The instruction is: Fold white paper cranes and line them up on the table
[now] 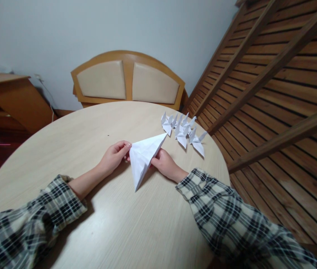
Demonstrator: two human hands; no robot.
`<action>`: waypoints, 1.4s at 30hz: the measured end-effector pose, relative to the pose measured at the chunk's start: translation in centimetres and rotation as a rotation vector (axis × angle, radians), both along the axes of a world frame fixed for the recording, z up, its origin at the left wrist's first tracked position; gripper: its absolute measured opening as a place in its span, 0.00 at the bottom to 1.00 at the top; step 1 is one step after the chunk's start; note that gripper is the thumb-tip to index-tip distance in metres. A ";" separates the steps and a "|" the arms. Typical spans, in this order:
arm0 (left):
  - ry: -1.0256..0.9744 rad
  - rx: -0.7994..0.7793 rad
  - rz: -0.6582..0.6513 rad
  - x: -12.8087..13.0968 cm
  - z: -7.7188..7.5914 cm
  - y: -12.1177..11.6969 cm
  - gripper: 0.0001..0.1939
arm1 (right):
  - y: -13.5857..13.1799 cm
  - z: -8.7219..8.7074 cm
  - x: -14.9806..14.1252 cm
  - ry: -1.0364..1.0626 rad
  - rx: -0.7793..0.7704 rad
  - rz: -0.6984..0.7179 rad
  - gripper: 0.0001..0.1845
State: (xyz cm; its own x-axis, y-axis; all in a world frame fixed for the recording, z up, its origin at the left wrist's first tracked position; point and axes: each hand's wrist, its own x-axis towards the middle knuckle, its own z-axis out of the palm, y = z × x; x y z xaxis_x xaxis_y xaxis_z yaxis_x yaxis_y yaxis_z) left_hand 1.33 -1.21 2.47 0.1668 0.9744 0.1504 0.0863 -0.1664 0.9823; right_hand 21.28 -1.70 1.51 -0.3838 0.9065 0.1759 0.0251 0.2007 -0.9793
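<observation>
A folded sheet of white paper (144,151), with creases and long pointed corners, is held up over the table between my hands. My left hand (117,155) pinches its left corner between thumb and fingers. On the other side, my right hand (166,163) grips the paper's right edge from behind, so some of its fingers are hidden. One point of the paper aims down toward me, another toward the upper right. Several finished paper cranes (181,136) stand grouped beyond my right hand.
The round pale wooden table (102,224) fills the space before me. Behind it stands a wooden headboard (130,74) with beige padded panels. A slatted wooden partition (273,93) rises along the right, and a brown desk (15,97) stands at the far left.
</observation>
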 end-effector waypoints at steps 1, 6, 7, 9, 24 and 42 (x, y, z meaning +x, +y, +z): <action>0.001 0.003 0.000 0.0 0.0 0.0 0.14 | -0.1 -0.1 0.0 -0.025 0.021 0.006 0.12; -0.031 -0.023 0.028 0.0 -0.2 0.1 0.16 | -0.4 -0.2 -0.1 -0.133 -0.029 0.035 0.12; -0.030 -0.018 0.036 0.0 -0.3 0.1 0.16 | -0.4 -0.2 -0.2 -0.142 -0.030 0.036 0.12; -0.013 0.013 0.054 0.1 -0.5 0.1 0.14 | -0.5 -0.1 -0.3 -0.153 -0.030 0.037 0.12; 0.355 0.446 0.062 1.8 -0.8 -1.6 0.11 | 0.0 -0.3 0.0 -0.171 0.009 -0.149 0.05; 0.586 0.599 -0.009 2.7 -1.4 -2.5 0.33 | 0.2 -1.0 -0.2 -0.329 0.386 -0.219 0.14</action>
